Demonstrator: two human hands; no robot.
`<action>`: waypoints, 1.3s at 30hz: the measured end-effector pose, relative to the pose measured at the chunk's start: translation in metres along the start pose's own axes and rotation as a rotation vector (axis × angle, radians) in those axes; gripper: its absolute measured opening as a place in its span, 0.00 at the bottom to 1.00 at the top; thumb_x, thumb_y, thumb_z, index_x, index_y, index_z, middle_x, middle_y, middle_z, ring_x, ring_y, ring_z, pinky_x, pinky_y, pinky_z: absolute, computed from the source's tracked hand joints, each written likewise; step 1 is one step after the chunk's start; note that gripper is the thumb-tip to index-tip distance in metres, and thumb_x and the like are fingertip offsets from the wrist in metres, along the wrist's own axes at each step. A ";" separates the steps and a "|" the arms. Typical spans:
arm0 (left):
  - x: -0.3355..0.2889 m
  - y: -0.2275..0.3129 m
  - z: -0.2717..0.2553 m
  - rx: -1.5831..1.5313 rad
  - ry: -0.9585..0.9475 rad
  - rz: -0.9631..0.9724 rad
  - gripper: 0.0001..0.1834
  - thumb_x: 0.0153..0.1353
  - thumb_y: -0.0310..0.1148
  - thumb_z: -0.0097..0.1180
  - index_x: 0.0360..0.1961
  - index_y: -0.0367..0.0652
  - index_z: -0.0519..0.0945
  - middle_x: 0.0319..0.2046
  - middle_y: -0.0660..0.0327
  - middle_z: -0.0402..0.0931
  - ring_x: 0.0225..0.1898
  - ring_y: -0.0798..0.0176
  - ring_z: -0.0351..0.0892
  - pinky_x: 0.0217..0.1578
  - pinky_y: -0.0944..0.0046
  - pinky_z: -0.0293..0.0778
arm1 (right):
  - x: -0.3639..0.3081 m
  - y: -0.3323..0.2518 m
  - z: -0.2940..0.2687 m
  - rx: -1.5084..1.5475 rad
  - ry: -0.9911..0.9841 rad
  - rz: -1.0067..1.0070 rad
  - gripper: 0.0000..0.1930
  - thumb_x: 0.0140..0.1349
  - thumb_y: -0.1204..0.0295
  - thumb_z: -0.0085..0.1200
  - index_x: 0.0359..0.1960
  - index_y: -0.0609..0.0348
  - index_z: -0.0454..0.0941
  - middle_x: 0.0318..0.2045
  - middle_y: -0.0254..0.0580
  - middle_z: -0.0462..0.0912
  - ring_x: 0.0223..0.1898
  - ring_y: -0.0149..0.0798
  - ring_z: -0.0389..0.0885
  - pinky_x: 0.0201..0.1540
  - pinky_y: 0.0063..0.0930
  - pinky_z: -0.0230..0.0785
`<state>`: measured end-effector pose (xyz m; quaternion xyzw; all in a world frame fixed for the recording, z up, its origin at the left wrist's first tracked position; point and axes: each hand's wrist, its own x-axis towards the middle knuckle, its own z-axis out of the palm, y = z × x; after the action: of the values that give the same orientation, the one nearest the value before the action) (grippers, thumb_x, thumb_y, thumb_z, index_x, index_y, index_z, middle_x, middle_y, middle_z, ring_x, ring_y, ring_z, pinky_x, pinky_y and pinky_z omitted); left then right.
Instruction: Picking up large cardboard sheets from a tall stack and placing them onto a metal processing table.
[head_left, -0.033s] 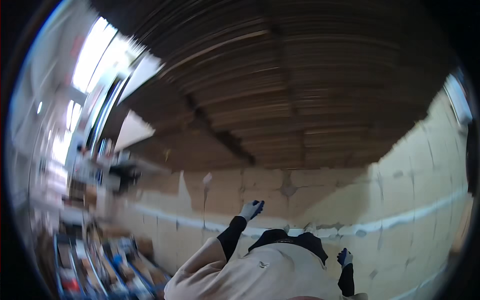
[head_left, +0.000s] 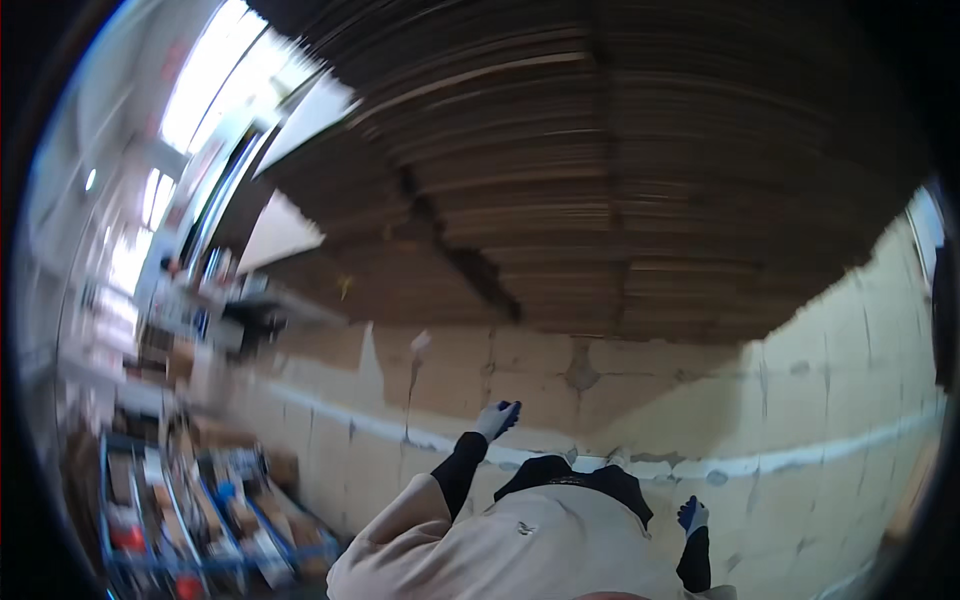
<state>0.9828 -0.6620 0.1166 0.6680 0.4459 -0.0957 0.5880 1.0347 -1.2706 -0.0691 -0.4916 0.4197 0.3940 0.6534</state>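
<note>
My left hand (head_left: 498, 418), in a grey glove with blue fingers and a black sleeve above it, hangs out ahead of my body. Its fingers curl in, and nothing shows in them. Lower on the right, my right hand (head_left: 692, 514) wears the same kind of glove and hangs beside my hip, fingers also curled with nothing visible in them. Neither hand touches anything. Ahead of me rises a big stack of flat brown cardboard sheets (head_left: 560, 210), well beyond both hands and partly in shadow.
A blue-framed rack or cart (head_left: 215, 560) loaded with mixed items stands at the lower left. The pale floor (head_left: 640, 400) has cracks and a worn white line (head_left: 790, 457). White sheets (head_left: 280, 232) jut from the stack's left side. Bright windows (head_left: 215, 75) are at the upper left.
The view has shifted slightly, so the stack sits a little farther right and the blue rack shows more sharply. Both hands keep nearly the same pose.
</note>
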 end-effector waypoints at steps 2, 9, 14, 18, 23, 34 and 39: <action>-0.045 -0.100 -0.055 -0.269 0.187 -0.153 0.20 0.57 0.50 0.51 0.30 0.41 0.76 0.21 0.64 0.74 0.20 0.70 0.73 0.18 0.72 0.66 | -0.006 -0.068 0.039 -0.178 0.008 -0.150 0.11 0.59 0.58 0.49 0.27 0.49 0.71 0.16 0.36 0.72 0.13 0.35 0.70 0.12 0.29 0.57; -0.172 -0.303 -0.073 -0.626 0.227 -0.686 0.17 0.56 0.51 0.51 0.20 0.51 0.69 0.14 0.64 0.69 0.12 0.62 0.69 0.11 0.59 0.64 | 0.053 -0.211 0.196 -0.257 -0.176 -0.515 0.10 0.62 0.56 0.42 0.26 0.42 0.69 0.15 0.29 0.67 0.12 0.29 0.63 0.10 0.23 0.50; -0.216 -0.362 -0.094 -0.602 0.304 -0.391 0.19 0.56 0.51 0.50 0.27 0.44 0.72 0.19 0.57 0.71 0.16 0.56 0.70 0.16 0.58 0.65 | 0.001 -0.097 0.423 -0.518 -0.342 -0.455 0.06 0.62 0.61 0.43 0.30 0.44 0.71 0.16 0.28 0.68 0.15 0.28 0.67 0.14 0.21 0.57; -0.198 -0.370 -0.137 -1.005 0.409 -0.454 0.22 0.57 0.51 0.48 0.32 0.39 0.73 0.25 0.54 0.75 0.22 0.55 0.75 0.20 0.57 0.69 | 0.014 0.044 0.518 -0.806 -0.502 -0.123 0.13 0.62 0.55 0.42 0.25 0.46 0.70 0.18 0.33 0.73 0.17 0.31 0.71 0.17 0.22 0.63; -0.202 -0.385 -0.177 -1.025 0.625 -0.466 0.21 0.58 0.50 0.45 0.29 0.39 0.73 0.20 0.57 0.74 0.21 0.58 0.75 0.22 0.58 0.72 | -0.050 0.155 0.650 -1.259 -0.688 -0.238 0.16 0.59 0.55 0.50 0.34 0.55 0.76 0.22 0.34 0.78 0.21 0.30 0.75 0.22 0.22 0.67; -0.182 -0.402 -0.188 -1.223 0.465 -0.566 0.19 0.58 0.48 0.47 0.28 0.41 0.72 0.21 0.58 0.74 0.19 0.59 0.75 0.20 0.61 0.70 | -0.021 0.167 0.775 -1.305 -0.520 -0.275 0.18 0.57 0.54 0.50 0.34 0.58 0.75 0.24 0.38 0.78 0.20 0.31 0.75 0.20 0.24 0.66; -0.134 -0.381 -0.275 -1.157 0.473 -0.560 0.18 0.58 0.48 0.47 0.28 0.42 0.72 0.21 0.58 0.74 0.20 0.59 0.75 0.19 0.62 0.70 | 0.031 0.182 0.778 -1.298 -0.411 -0.036 0.15 0.57 0.55 0.51 0.33 0.55 0.72 0.21 0.37 0.75 0.19 0.34 0.74 0.18 0.27 0.66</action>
<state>0.5257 -0.5208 0.0173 0.1088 0.6978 0.1580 0.6901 1.0014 -0.4724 -0.0271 -0.7061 -0.0427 0.6405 0.2991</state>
